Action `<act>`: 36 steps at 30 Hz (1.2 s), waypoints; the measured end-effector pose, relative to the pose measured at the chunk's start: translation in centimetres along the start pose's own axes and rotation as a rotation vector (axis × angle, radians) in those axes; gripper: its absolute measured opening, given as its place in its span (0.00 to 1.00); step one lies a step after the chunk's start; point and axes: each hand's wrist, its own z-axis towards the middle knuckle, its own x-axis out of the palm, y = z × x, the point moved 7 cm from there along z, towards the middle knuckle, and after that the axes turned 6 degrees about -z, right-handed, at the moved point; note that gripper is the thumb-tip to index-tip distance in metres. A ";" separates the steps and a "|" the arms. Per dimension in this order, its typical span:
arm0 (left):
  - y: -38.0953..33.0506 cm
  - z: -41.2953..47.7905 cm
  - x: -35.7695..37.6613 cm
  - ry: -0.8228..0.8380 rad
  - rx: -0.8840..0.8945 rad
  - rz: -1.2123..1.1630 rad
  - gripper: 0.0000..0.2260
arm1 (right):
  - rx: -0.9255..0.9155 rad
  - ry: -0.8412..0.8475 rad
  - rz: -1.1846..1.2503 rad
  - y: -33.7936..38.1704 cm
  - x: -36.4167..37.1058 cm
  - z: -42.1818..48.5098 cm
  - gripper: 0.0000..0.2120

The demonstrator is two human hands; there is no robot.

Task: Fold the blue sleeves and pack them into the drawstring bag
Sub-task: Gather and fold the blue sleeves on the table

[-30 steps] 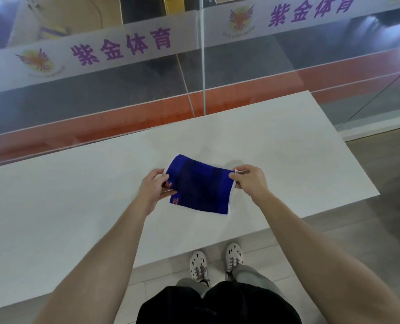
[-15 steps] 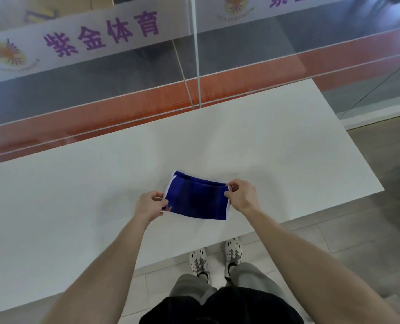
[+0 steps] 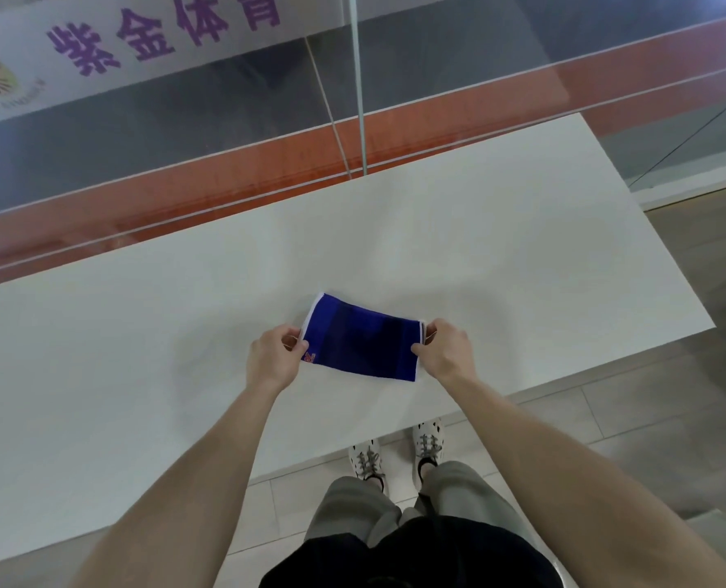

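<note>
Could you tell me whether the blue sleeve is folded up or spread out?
Spread out flat: the left hand and right hand pinch opposite ends of the blue sleeve, holding it taut. Folded double: cannot tell.

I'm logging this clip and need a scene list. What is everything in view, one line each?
sleeve: one, blue with white edges, over the table, between both hands
table: one, white, before the person
glass wall: one, clear with purple lettering, behind the table
floor: one, grey tiles, right and below
shoes: two, white, on the floor
left hand: one, pinches the sleeve's left end
right hand: one, pinches the sleeve's right end
</note>
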 end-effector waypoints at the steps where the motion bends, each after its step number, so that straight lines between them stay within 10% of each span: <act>1: 0.0 0.0 -0.1 -0.005 0.007 0.008 0.05 | -0.002 0.001 -0.010 -0.1 0.1 0.0 0.06; 10: -1.2 0.6 0.4 0.010 0.027 -0.094 0.08 | -0.091 -0.034 -0.113 0.9 0.4 -0.4 0.22; 26: -7.6 -1.4 1.8 0.516 -0.085 -0.526 0.21 | -0.339 0.211 -0.199 6.8 -1.3 -0.2 0.35; 36: -10.3 -6.1 -5.1 0.687 0.012 -0.603 0.17 | -0.516 0.223 -0.211 13.3 -3.6 -3.9 0.07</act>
